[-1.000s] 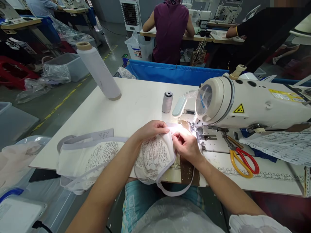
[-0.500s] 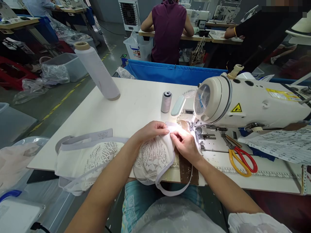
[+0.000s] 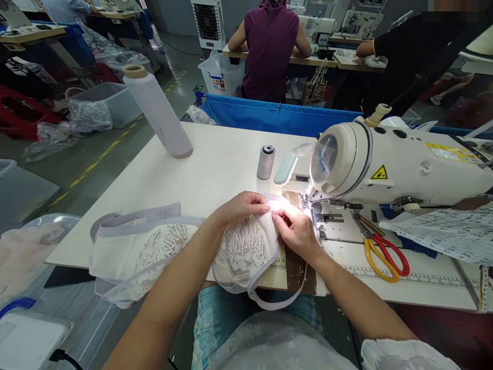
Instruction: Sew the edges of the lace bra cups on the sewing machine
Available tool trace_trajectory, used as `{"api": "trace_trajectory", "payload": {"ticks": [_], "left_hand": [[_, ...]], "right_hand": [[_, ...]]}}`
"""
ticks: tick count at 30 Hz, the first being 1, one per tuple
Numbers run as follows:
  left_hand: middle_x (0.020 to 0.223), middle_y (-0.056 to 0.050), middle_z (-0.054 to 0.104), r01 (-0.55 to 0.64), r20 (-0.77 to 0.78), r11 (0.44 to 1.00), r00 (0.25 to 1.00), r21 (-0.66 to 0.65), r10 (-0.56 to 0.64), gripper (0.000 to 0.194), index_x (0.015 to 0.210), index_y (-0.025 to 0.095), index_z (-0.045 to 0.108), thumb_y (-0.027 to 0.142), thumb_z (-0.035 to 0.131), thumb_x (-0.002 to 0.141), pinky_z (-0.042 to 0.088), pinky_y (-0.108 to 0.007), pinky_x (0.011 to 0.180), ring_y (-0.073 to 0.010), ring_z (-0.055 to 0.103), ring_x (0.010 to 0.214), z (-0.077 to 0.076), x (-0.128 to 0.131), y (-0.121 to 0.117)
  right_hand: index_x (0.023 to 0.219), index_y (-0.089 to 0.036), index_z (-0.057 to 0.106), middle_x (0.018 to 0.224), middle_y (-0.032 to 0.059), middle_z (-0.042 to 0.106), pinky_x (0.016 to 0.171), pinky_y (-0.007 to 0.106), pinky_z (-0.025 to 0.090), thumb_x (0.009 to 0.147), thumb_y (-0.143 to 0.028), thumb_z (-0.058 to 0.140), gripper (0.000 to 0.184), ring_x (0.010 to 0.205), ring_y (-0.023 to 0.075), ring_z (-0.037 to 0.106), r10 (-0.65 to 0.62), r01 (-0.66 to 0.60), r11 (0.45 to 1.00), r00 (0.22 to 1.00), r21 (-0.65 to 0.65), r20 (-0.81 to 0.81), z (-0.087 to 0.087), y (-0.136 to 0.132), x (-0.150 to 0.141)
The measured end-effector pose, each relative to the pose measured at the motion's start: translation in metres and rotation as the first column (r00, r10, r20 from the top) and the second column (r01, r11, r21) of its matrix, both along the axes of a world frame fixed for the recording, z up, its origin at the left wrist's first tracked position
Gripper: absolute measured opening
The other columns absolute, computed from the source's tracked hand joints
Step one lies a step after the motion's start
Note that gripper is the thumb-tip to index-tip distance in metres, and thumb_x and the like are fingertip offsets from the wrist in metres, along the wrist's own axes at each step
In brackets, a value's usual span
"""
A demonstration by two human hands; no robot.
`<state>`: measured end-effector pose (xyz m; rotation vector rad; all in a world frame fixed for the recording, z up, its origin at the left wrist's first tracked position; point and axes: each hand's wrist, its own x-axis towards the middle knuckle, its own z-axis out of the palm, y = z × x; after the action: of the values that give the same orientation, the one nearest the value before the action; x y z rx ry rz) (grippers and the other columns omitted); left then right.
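Observation:
A white lace bra (image 3: 246, 249) with pale lilac edging lies partly on the table and partly over its front edge, just left of the sewing machine (image 3: 389, 164). My left hand (image 3: 242, 208) pinches its upper edge between thumb and fingers. Close beside it, my right hand (image 3: 295, 231) grips the same edge, fingertips pressed together near the lit needle area. A strap loops down from the cup toward my lap. The rest of the garment stretches left under my left forearm, its lilac band carrying small print. Bright light washes out the fabric between my hands.
Behind my hands stand a small thread spool (image 3: 265, 162) and a tall thread cone (image 3: 157, 110). Scissors (image 3: 385, 257) with red and yellow handles lie at right, near printed paper (image 3: 447, 231). A blue cloth trough (image 3: 281, 111) runs along the far edge. Other people sit beyond.
The view shifts slightly and comes back. Both hands keep their grip on the bra in nearly the same place, with hardly any movement of the fabric.

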<state>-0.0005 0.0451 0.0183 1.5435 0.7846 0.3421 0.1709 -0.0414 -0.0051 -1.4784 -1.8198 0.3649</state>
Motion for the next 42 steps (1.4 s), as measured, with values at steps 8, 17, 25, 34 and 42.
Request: {"api": "trace_trajectory", "payload": {"ticks": [8, 17, 25, 34, 42], "left_hand": [[0.060, 0.004, 0.039, -0.006, -0.022, 1.000, 1.000, 0.002, 0.006, 0.024, 0.061, 0.015, 0.049, 0.031, 0.059, 0.077, 0.023, -0.024, 0.054, -0.0072, 0.032, 0.055, -0.002, 0.002, -0.001], [0.058, 0.004, 0.039, -0.025, -0.091, 0.991, 0.995, 0.129, 0.037, 0.028, 0.057, 0.016, 0.044, 0.033, 0.057, 0.076, 0.023, -0.024, 0.052, -0.0079, 0.033, 0.054, -0.002, 0.008, -0.011], [0.059, 0.004, 0.038, -0.035, -0.091, 0.979, 0.994, 0.200, 0.054, 0.028, 0.057, 0.017, 0.042, 0.032, 0.055, 0.076, 0.025, -0.024, 0.054, -0.0088, 0.034, 0.057, -0.002, 0.010, -0.015], [0.058, 0.005, 0.036, -0.002, -0.090, 0.993, 0.996, 0.114, 0.013, 0.026, 0.058, 0.017, 0.043, 0.032, 0.056, 0.075, 0.022, -0.024, 0.051, -0.0077, 0.031, 0.053, -0.001, 0.008, -0.011], [0.059, 0.004, 0.037, 0.000, -0.124, 0.991, 0.992, 0.132, 0.016, 0.023, 0.059, 0.017, 0.044, 0.029, 0.055, 0.075, 0.024, -0.024, 0.053, -0.0080, 0.033, 0.054, 0.001, 0.006, -0.009]], "right_hand": [[0.087, -0.017, 0.069, 0.073, 0.0042, 0.064, 0.052, 0.025, 0.038, 0.085, -0.029, 0.056, 0.019, 0.055, 0.0130, 0.052, -0.098, 0.086, 0.992, 0.987, 0.096, 0.125, -0.002, 0.000, 0.004], [0.077, -0.016, 0.064, 0.061, 0.0004, 0.055, 0.053, 0.025, 0.035, 0.089, -0.026, 0.052, 0.019, 0.054, 0.0122, 0.048, -0.054, 0.042, 0.996, 0.988, 0.084, 0.142, 0.002, 0.003, -0.001], [0.074, -0.019, 0.057, 0.065, 0.0013, 0.055, 0.056, 0.026, 0.036, 0.088, -0.022, 0.048, 0.018, 0.058, 0.0138, 0.049, -0.073, 0.070, 0.994, 0.997, 0.082, 0.033, 0.004, 0.005, -0.002], [0.087, -0.024, 0.042, 0.063, -0.0019, 0.058, 0.049, 0.027, 0.045, 0.093, -0.040, 0.043, 0.017, 0.050, 0.0132, 0.054, -0.038, -0.062, 0.985, 0.829, -0.159, -0.559, 0.007, 0.004, 0.004], [0.082, -0.023, 0.046, 0.053, -0.0078, 0.040, 0.043, 0.022, 0.033, 0.091, -0.040, 0.050, 0.020, 0.043, 0.0084, 0.038, 0.030, -0.065, 0.997, 0.857, -0.051, -0.515, 0.013, -0.006, 0.011]]}}
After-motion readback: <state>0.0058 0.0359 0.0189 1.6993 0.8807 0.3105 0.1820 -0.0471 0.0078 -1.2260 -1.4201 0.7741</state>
